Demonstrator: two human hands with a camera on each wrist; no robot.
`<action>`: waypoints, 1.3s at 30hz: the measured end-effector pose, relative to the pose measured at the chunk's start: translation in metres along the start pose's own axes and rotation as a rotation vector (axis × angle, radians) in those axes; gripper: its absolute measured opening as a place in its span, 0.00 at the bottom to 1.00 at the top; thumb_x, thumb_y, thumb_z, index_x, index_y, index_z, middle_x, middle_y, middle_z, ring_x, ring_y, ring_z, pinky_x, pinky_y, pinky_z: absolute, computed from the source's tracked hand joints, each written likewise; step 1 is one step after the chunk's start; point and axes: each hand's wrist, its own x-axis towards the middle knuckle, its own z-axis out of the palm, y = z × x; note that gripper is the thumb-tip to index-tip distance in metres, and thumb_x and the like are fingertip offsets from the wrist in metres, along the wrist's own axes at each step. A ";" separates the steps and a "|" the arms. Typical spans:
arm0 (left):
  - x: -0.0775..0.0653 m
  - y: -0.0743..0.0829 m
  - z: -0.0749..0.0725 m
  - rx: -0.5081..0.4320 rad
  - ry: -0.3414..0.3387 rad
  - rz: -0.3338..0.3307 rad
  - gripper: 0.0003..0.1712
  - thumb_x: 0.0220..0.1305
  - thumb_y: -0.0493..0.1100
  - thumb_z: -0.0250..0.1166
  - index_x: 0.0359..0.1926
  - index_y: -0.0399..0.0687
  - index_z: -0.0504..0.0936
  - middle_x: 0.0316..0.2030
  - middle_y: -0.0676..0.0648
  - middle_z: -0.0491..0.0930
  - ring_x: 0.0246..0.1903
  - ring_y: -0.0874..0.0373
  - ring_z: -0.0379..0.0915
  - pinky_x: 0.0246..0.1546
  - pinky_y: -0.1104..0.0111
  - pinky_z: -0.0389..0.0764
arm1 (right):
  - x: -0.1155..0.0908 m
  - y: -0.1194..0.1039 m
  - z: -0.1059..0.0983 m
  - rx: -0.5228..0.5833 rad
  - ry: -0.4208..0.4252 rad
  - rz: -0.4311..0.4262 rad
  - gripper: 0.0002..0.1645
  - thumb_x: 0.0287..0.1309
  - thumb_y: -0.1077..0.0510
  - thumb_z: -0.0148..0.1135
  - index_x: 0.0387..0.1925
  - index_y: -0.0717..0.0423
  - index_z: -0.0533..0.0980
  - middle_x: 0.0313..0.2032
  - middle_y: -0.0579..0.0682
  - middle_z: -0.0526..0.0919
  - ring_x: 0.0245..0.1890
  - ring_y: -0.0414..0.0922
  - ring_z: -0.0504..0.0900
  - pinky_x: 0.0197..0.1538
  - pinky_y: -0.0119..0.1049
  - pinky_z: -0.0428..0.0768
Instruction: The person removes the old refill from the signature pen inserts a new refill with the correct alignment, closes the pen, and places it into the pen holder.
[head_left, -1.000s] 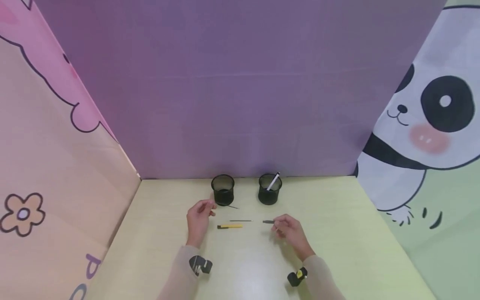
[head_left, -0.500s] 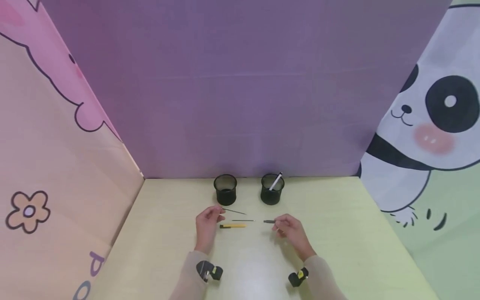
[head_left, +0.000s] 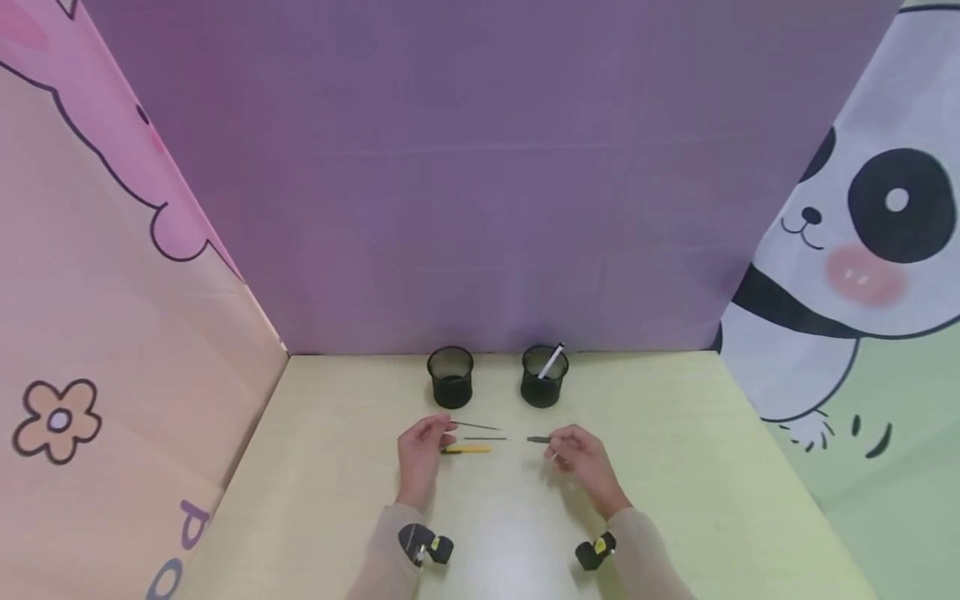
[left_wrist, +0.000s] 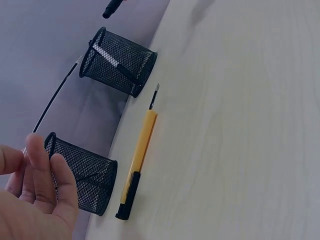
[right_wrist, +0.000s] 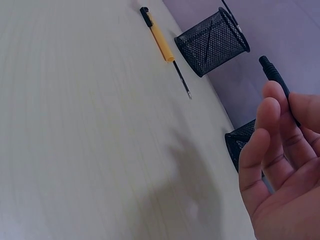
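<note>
My left hand (head_left: 422, 457) pinches a thin dark pen refill (left_wrist: 55, 95) between thumb and fingertips, its silver tip pointing right. My right hand (head_left: 587, 463) pinches a black pen barrel piece (right_wrist: 275, 75), whose ridged narrow end faces left; the fingers cover its rear part. A gap separates the refill from the barrel piece. Below them on the table lies a yellow pen barrel (left_wrist: 140, 145) with a black clip end, close to my left hand. A second refill (head_left: 486, 438) lies just behind it, its tip showing past the yellow barrel in both wrist views.
Two black mesh pen cups stand at the back of the pale table (head_left: 337, 467). The right cup (head_left: 542, 395) holds a white pen (head_left: 552, 360) with a black end; no pen shows in the left cup (head_left: 452, 393). A purple wall (head_left: 480, 208) rises behind.
My left hand has come from beside the left cup toward the right and slightly nearer, bringing the refill closer to the black barrel piece. My right hand has stayed nearly still.
</note>
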 end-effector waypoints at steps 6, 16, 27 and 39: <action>-0.003 0.000 0.005 0.002 -0.006 -0.014 0.13 0.73 0.39 0.61 0.53 0.36 0.84 0.39 0.45 0.90 0.32 0.59 0.84 0.41 0.72 0.85 | 0.000 -0.004 0.005 0.015 -0.001 0.021 0.14 0.70 0.63 0.60 0.51 0.69 0.76 0.34 0.51 0.88 0.34 0.48 0.82 0.40 0.35 0.84; -0.007 -0.002 0.009 -0.021 -0.034 -0.008 0.13 0.72 0.37 0.62 0.52 0.34 0.84 0.39 0.43 0.90 0.32 0.57 0.84 0.41 0.71 0.86 | -0.001 -0.007 0.013 -0.003 0.009 0.016 0.14 0.70 0.64 0.58 0.52 0.70 0.75 0.34 0.51 0.88 0.34 0.47 0.82 0.41 0.36 0.84; -0.009 -0.003 0.016 -0.017 -0.048 -0.010 0.13 0.72 0.39 0.63 0.51 0.37 0.85 0.39 0.45 0.90 0.35 0.52 0.86 0.40 0.71 0.86 | 0.000 -0.008 0.016 0.016 0.001 0.015 0.14 0.70 0.64 0.59 0.52 0.69 0.75 0.34 0.52 0.88 0.35 0.49 0.82 0.42 0.38 0.84; -0.011 -0.006 0.020 -0.031 -0.063 -0.011 0.14 0.73 0.40 0.63 0.52 0.35 0.84 0.40 0.44 0.90 0.39 0.46 0.87 0.42 0.70 0.86 | 0.001 -0.008 0.019 0.035 0.010 0.012 0.13 0.69 0.65 0.59 0.51 0.70 0.75 0.33 0.51 0.88 0.32 0.46 0.82 0.41 0.37 0.84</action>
